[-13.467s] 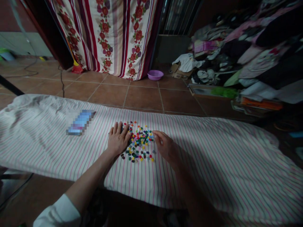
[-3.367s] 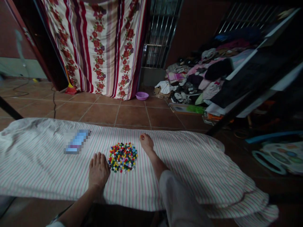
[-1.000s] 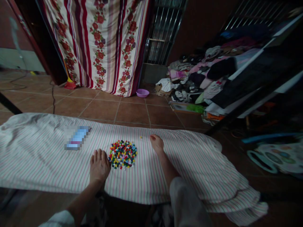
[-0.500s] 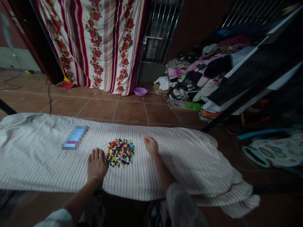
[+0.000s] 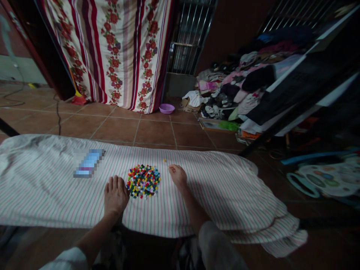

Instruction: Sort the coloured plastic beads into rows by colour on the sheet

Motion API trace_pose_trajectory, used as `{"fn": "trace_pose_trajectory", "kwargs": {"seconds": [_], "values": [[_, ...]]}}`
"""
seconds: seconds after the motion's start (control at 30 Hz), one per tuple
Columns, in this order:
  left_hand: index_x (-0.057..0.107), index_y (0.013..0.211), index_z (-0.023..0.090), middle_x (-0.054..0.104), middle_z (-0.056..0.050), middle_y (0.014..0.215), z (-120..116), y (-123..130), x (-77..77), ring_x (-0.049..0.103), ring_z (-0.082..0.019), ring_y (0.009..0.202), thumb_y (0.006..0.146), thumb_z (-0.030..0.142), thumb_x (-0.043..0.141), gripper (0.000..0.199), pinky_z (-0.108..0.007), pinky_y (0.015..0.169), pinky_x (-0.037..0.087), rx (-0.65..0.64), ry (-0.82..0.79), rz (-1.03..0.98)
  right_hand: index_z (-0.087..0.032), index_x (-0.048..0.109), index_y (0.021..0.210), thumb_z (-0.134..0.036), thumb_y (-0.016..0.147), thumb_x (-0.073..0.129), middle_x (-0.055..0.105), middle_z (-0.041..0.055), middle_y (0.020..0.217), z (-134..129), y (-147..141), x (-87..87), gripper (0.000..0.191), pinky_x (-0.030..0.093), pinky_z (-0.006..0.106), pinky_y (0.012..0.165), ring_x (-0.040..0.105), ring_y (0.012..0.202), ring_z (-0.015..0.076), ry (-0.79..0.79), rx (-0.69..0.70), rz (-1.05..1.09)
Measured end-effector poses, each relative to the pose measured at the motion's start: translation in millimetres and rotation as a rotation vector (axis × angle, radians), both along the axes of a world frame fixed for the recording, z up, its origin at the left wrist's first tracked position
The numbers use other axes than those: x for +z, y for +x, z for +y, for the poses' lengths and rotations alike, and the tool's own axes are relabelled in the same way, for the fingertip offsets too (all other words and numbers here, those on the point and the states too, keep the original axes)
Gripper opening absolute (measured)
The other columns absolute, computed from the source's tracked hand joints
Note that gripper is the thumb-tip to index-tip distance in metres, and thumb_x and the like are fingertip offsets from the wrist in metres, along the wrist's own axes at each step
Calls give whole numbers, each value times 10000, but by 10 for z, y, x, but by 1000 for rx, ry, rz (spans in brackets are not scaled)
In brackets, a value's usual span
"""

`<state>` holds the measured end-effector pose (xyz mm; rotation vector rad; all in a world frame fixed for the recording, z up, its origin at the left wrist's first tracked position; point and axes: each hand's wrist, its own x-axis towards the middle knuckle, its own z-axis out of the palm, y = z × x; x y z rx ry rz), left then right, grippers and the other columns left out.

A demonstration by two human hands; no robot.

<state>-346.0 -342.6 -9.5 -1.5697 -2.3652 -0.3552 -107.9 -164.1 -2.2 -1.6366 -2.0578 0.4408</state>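
While the coloured pieces are kept in one rounded pile near the middle of the striped cloth, a single yellow piece is placed apart from it, toward the far edge. The left hand is laid flat, palm down, with fingers extended and nothing visibly grasped; its thumb side is set against or just beside the pile's left margin, and contact cannot be confirmed. The right hand is held loosely curled to the right of the pile, with its fingertips directed toward the yellow piece but clear of it; whether a small piece is pinched inside cannot be told. A phone-like device is positioned toward the far left corner, its screen obscured by pixelation. From this arrangement, the step in hand is judged to be the handling of pieces singly beside the pile. For the next move, a precise fingertip pinch is likely required, and disturbance of the pile should be avoided.
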Motion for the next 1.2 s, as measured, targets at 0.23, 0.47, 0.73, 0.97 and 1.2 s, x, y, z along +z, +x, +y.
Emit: {"fn": "trace_pose_trajectory", "kwargs": {"seconds": [0.23, 0.47, 0.73, 0.97, 1.2], "values": [[559, 1195, 72, 533, -206, 1313, 6, 3, -16, 388, -335, 1312, 863, 258, 350, 435, -479, 1043, 326, 9, 20, -21, -250, 692, 947, -266, 882, 488, 693, 14, 923, 359, 80, 61, 215, 415, 205, 693, 616, 829, 127, 41, -114, -41], [556, 1203, 61, 514, -218, 1332, 8, 6, -12, 381, -344, 1313, 859, 253, 350, 444, -490, 1046, 318, 8, 0, -26, -261, 702, 951, -266, 885, 489, 680, 20, 883, 544, 120, 5, 223, 398, 221, 658, 605, 809, 137, 51, -212, -146], [570, 1175, 80, 534, -197, 1316, 14, 6, -11, 408, -336, 1293, 863, 255, 356, 417, -472, 1037, 334, 18, -18, 29, -267, 706, 997, -280, 904, 482, 660, 66, 946, 543, 140, -83, 242, 407, 247, 701, 585, 881, 178, -2, -180, -166], [577, 1165, 73, 545, -195, 1306, 10, 19, 37, 435, -343, 1271, 853, 253, 359, 421, -468, 1030, 345, 22, -26, 33, -275, 711, 985, -221, 870, 448, 689, 14, 923, 527, 200, -89, 292, 419, 219, 717, 607, 833, 144, 8, -181, -61], [559, 1197, 65, 525, -199, 1328, 14, 16, 10, 400, -346, 1304, 864, 252, 352, 434, -474, 1055, 312, 25, -26, -4, -253, 696, 990, -189, 849, 436, 693, 15, 970, 467, 241, -51, 302, 445, 242, 760, 619, 864, 153, 15, -204, 64]]}}
